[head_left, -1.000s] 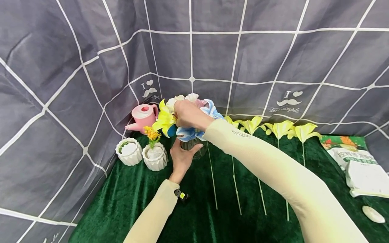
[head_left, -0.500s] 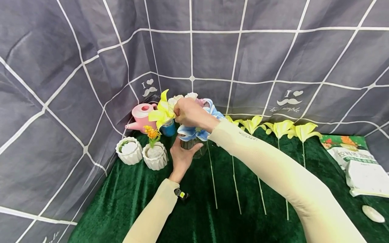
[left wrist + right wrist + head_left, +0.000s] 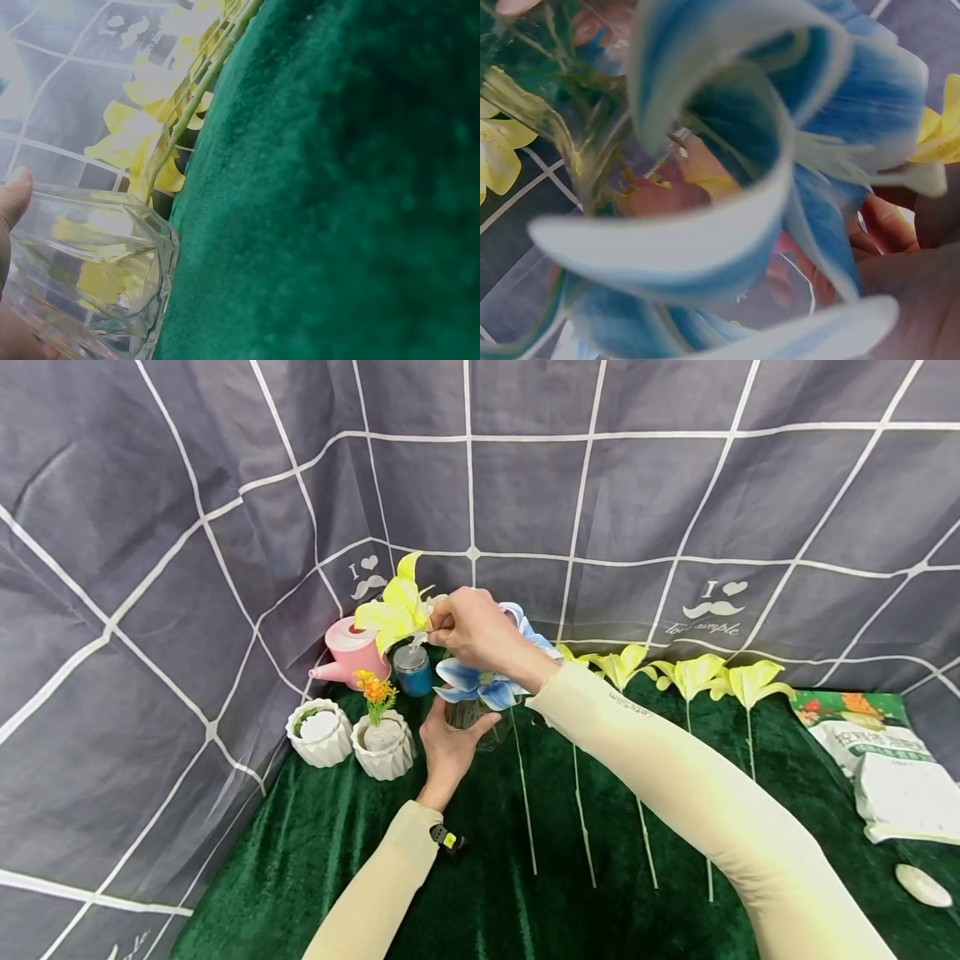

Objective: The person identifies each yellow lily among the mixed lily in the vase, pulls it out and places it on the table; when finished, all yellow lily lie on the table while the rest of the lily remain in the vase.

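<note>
My left hand (image 3: 447, 747) grips the side of a clear glass vase (image 3: 90, 247), thumb and fingers on opposite sides of it in the left wrist view. Artificial flowers stand in the vase; a blue-and-white lily (image 3: 480, 683) faces me at the front, and another lies to its right, partly behind my right arm. Above the vase, my right hand (image 3: 480, 628) pinches a yellow lily (image 3: 393, 610) just below its bloom, with the petals pointing up and left. White and pink blooms are mostly hidden behind that hand. Blue petals (image 3: 705, 247) fill much of the right wrist view.
Left of the vase are a blue jar (image 3: 413, 672), a pink watering can (image 3: 351, 652) and two white fluted pots (image 3: 317, 735). Several long-stemmed yellow lilies (image 3: 686, 678) lie to the right on green velvet cloth (image 3: 600, 918). Farther right are a white packet (image 3: 903, 797) and a pale stone (image 3: 922, 886).
My right hand has moved up and slightly right. The yellow lily has tipped up and left, uncovering the blue jar. My left hand has stayed on the vase.
</note>
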`<state>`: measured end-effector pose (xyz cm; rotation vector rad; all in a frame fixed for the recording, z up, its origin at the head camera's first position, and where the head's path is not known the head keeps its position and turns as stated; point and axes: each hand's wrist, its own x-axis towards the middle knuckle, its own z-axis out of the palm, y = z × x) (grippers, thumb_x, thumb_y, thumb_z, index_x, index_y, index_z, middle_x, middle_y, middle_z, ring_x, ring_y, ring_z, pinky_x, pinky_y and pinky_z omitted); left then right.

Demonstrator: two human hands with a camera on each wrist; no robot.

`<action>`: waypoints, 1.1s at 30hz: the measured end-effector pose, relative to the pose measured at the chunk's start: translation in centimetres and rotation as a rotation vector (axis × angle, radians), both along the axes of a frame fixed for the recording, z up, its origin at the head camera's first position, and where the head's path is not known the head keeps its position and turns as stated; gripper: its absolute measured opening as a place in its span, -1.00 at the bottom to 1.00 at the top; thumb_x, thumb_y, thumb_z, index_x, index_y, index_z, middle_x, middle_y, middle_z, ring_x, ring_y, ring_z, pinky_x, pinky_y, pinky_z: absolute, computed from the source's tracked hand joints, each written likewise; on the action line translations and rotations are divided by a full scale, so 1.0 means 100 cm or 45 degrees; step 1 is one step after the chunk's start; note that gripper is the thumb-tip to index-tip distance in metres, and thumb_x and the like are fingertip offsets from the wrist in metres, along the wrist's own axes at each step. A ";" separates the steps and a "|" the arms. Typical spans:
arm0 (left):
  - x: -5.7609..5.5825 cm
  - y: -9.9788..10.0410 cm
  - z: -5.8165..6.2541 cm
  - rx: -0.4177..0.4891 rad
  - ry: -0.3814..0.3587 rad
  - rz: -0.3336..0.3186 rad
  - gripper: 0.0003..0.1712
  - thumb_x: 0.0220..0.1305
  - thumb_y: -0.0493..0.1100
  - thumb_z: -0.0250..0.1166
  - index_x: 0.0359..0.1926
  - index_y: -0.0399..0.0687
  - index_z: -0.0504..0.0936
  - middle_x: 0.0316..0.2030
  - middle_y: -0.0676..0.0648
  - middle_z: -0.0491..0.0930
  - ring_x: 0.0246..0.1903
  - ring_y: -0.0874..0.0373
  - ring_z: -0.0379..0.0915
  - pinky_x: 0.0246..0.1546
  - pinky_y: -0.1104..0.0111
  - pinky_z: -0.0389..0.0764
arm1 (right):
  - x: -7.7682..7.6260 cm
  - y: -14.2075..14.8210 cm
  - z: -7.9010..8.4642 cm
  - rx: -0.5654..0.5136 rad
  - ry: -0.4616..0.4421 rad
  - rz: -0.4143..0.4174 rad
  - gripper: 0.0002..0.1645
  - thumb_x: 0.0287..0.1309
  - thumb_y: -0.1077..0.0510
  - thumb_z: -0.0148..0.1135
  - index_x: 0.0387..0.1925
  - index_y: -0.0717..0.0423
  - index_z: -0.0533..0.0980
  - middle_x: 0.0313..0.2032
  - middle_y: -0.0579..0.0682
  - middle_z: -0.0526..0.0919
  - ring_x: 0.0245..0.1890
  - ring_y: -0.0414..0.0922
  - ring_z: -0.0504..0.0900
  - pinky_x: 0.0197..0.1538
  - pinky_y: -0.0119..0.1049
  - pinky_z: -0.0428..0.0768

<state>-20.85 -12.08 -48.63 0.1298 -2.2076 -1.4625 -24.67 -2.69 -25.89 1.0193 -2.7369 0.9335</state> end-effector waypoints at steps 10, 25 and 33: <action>-0.003 0.001 0.001 -0.005 0.021 0.015 -0.06 -0.11 0.29 0.60 0.32 0.21 0.48 0.23 -0.01 0.61 0.24 0.05 0.55 0.27 0.04 0.55 | 0.004 0.017 0.014 -0.296 -0.076 -0.120 -0.86 0.28 0.12 0.35 -0.31 0.09 0.73 -0.35 0.05 0.81 -0.42 -0.14 0.69 -0.28 -0.32 0.60; -0.001 0.002 0.000 0.057 -0.013 0.009 -0.05 -0.11 0.24 0.62 0.32 0.21 0.47 0.24 -0.01 0.59 0.27 0.06 0.52 0.31 0.07 0.52 | 0.015 0.058 0.021 -0.818 -0.150 -0.216 -0.83 0.26 0.05 0.38 -0.24 0.05 0.75 -0.30 -0.01 0.78 -0.37 0.00 0.63 -0.33 -0.32 0.56; -0.002 0.002 -0.002 -0.001 -0.010 0.037 -0.02 -0.13 0.32 0.59 0.33 0.21 0.46 0.24 0.02 0.59 0.25 0.07 0.54 0.27 0.07 0.56 | 0.019 0.076 0.017 -1.078 -0.219 -0.240 -0.81 0.22 0.08 0.41 -0.25 0.13 0.74 -0.23 -0.08 0.81 -0.24 -0.17 0.74 -0.07 -0.34 0.68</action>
